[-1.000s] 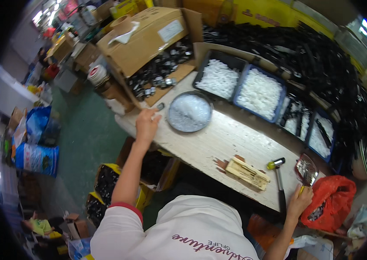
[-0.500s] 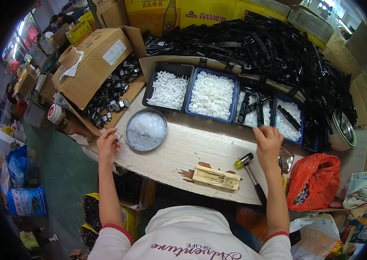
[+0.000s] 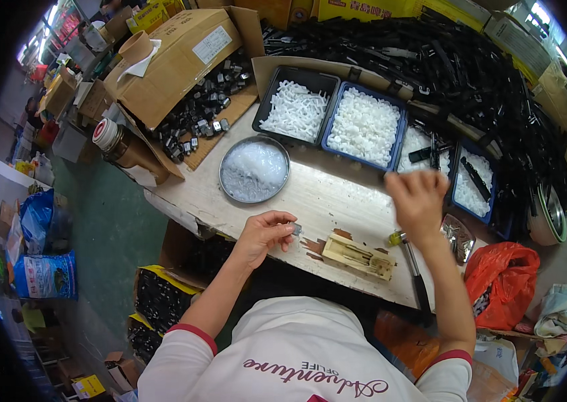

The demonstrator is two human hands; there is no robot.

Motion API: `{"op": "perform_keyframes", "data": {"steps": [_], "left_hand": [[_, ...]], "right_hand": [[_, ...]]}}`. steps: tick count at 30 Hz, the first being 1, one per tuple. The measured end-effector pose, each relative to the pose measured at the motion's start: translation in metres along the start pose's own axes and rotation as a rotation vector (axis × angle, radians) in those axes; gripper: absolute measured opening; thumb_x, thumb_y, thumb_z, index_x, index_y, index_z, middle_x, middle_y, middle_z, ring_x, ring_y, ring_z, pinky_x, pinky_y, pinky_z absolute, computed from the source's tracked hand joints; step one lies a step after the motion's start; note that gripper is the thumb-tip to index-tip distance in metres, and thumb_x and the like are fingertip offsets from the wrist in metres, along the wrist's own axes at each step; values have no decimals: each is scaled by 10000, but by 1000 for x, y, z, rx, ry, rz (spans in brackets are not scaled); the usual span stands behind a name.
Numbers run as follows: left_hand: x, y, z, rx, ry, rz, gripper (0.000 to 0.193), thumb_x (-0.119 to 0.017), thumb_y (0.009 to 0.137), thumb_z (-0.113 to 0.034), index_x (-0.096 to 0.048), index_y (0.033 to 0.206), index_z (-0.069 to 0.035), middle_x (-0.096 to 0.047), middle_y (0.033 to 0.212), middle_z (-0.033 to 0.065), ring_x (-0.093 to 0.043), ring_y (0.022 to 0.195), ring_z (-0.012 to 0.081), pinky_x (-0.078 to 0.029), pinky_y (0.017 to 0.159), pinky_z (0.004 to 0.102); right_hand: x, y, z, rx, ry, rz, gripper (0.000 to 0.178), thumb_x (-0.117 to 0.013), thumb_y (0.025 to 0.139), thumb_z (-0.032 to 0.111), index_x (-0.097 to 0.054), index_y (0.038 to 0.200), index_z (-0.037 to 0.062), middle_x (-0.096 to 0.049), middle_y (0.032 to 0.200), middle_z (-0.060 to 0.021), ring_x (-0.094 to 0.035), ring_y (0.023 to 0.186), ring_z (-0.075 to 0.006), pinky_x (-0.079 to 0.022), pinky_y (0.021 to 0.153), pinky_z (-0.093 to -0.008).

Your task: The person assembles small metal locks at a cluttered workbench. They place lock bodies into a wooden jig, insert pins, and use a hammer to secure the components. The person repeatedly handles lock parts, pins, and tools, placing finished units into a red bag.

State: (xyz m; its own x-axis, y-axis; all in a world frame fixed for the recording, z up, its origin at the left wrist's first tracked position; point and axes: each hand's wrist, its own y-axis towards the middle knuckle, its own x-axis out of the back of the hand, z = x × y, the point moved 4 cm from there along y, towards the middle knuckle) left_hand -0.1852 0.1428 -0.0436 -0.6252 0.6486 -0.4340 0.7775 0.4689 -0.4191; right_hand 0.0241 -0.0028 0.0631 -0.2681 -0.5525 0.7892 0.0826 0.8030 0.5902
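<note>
My left hand [image 3: 265, 232] hovers over the near edge of the wooden bench [image 3: 337, 201], pinching a small grey metal piece [image 3: 295, 229] between thumb and fingers. Just right of it lies a pale wooden jig [image 3: 357, 255]. My right hand [image 3: 419, 198] is raised and blurred above the bench, in front of the trays; whether it holds anything cannot be made out. A hammer [image 3: 412, 271] with a yellow-and-black head lies below that hand, its handle pointing toward me.
A round metal dish [image 3: 254, 170] of clear bits sits on the bench. Behind it are blue trays of white plastic parts [image 3: 364, 127], a heap of black strips [image 3: 471, 74], a cardboard box [image 3: 176, 60], small metal pieces [image 3: 196, 120]. An orange bag [image 3: 501, 275] hangs at right.
My left hand has come from beside the round dish toward the jig, now pinching a small metal piece. My right hand has lifted off the bench near the hammer and is blurred.
</note>
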Motion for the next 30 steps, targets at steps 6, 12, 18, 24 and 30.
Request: {"op": "perform_keyframes", "data": {"steps": [6, 12, 18, 24, 30], "left_hand": [[-8, -2, 6, 46, -124, 61, 168, -615, 799, -39, -595, 950, 32, -608, 764, 82, -594, 617, 126, -483, 503, 228], [-24, 0, 12, 54, 3, 61, 138, -628, 790, -38, -605, 907, 31, -606, 739, 81, -579, 596, 114, -482, 495, 218], [-49, 4, 11, -67, 276, 116, 116, -643, 776, -36, -618, 873, 25, -569, 751, 39, -565, 595, 100, -470, 481, 208], [-91, 6, 11, -467, 912, 102, 100, -688, 727, -40, -634, 799, 5, -491, 740, 19, -534, 619, 91, -450, 476, 207], [-74, 24, 29, -151, 705, 86, 105, -690, 701, 6, -614, 773, 4, -489, 760, 20, -514, 646, 91, -442, 527, 210]], "right_hand": [[-14, -85, 82, -129, 389, 346, 302, -539, 717, 97, -531, 1006, 11, -516, 1035, -129, -474, 984, -270, -305, 901, -452], [-24, -90, 120, -178, 271, 460, 429, -506, 814, 132, -449, 1213, -13, -359, 1352, -148, -346, 1242, -261, -220, 1016, -471], [-15, -87, 96, -372, 642, 262, 322, -503, 823, 96, -506, 1123, -20, -482, 1230, -142, -453, 1111, -273, -312, 938, -416], [-7, -101, 71, -653, 828, 73, 178, -497, 854, 67, -563, 1001, -6, -586, 1045, -116, -513, 933, -272, -357, 837, -360], [-10, -105, 74, -619, 779, 79, 172, -516, 843, 82, -565, 987, 1, -588, 1014, -102, -512, 915, -264, -349, 828, -350]]}}
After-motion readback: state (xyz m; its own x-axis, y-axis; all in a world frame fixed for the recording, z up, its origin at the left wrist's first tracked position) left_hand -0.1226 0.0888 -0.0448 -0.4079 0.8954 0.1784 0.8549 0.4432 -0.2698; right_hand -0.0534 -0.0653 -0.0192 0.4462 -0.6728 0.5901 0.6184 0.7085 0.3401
